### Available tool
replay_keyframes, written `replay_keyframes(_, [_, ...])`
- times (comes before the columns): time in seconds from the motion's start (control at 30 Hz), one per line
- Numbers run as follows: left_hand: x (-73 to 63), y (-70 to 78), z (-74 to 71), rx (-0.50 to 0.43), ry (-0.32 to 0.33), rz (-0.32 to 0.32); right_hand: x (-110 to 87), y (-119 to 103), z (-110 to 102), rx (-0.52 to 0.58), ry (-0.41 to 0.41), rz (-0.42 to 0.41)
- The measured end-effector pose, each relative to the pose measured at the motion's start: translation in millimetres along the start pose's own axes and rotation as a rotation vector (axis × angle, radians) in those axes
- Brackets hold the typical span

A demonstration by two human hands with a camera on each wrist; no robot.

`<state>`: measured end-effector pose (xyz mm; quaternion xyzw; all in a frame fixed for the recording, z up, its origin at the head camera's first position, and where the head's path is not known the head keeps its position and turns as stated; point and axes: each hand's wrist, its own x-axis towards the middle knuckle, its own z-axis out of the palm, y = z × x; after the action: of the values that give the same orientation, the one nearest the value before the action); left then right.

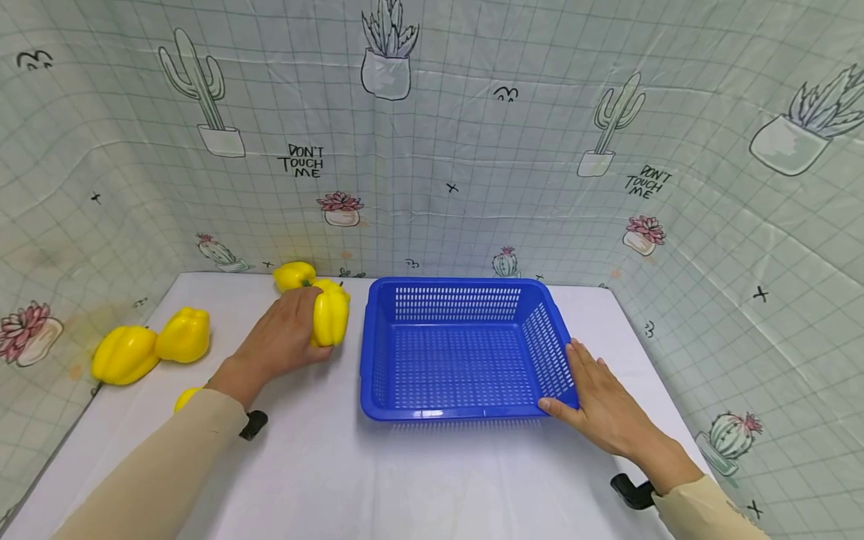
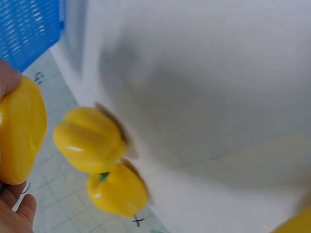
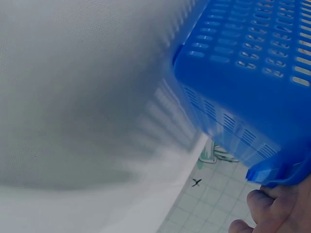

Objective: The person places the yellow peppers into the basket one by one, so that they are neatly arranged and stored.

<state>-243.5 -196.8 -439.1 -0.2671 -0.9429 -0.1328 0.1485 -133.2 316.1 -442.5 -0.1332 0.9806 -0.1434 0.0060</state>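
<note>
In the head view, my left hand [image 1: 286, 330] grips a yellow bell pepper [image 1: 331, 315] just left of the blue plastic basket [image 1: 466, 414]. That bell pepper [image 2: 22, 131] is also at the left edge of the left wrist view, between thumb and fingers. My right hand [image 1: 604, 401] rests against the basket's right side, its thumb on the rim by the near corner and its fingers extended along the outer edge. In the right wrist view, fingers [image 3: 265, 206] show beside the basket's rim [image 3: 291, 177]. The basket's slatted bottom is bare.
Behind the held one are more yellow bell peppers [image 1: 294, 276]. Two others, one a yellow pepper [image 1: 184, 335], touch each other at the left. Another pepper [image 1: 185, 397] is partly hidden by the left forearm. Patterned cloth [image 1: 432, 150] walls in the white table [image 1: 432, 480].
</note>
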Motion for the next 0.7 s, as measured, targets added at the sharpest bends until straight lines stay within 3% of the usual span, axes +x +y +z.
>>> replay_keyframes(0.17, [11.4, 9.2, -10.3, -0.021, 0.046, 0.015, -0.3, -0.3, 0.1, -0.001, 0.003, -0.004])
replay_keyframes(0.4, [31.4, 37.2, -25.0, -0.062, 0.034, 0.036, -1.1, -1.0, 0.1, -0.004, 0.009, -0.003])
replay_keyframes(0.7, [61.4, 75.7, -26.8, -0.055, 0.015, 0.11, -1.1, -0.5, 1.2, -0.002, 0.011, -0.003])
